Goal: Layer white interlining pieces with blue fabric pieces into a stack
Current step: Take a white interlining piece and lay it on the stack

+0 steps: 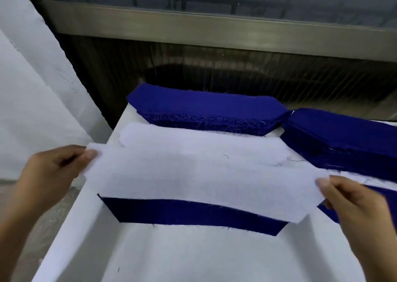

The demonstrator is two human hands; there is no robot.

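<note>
1. Table [193,260] – white cover, everything sits on it.
2. White piece [193,178] – stretched between both hands over the blue piece [193,214], whose near edge peeks out.
3. Back blue stack [204,110] and right blue stack [343,140] sit at the far side, ends meeting; the white stack [193,139] is just in front.
4. Left hand [47,174] pinches the white piece's left end, right hand [354,202] its right end, thumbs on top.

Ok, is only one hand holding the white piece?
No: the left hand pinches one end of the white interlining piece, the right hand the other.
</note>
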